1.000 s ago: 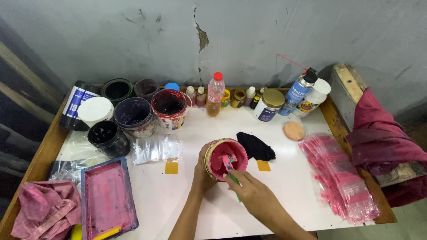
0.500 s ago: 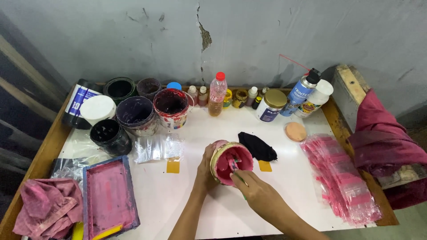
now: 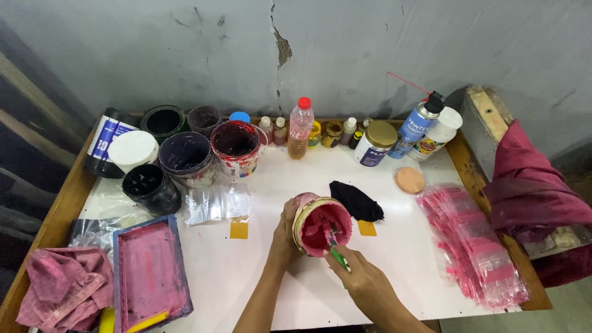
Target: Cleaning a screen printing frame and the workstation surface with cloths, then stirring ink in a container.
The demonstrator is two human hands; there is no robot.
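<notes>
Tub (image 3: 320, 226) of pink paint now tilts further toward us, our left hand (image 3: 285, 233) gripping its nine-o'clock side, right hand (image 3: 357, 277) clenching the green stirrer (image 3: 338, 256) at five.

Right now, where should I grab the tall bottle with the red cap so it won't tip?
Probably grip the tall bottle around its clear middle, coming from the front. It stands upright at the table's back edge, with small bottles close beside it and the wall behind.

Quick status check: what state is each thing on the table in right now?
Pink paint tub: open, tilted, held by left hand.
Green-handled tool: in right hand, tip in paint.
Red-rimmed bucket: open.
Red-capped bottle: capped, upright.
Gold-lidded jar: lidded.
</notes>
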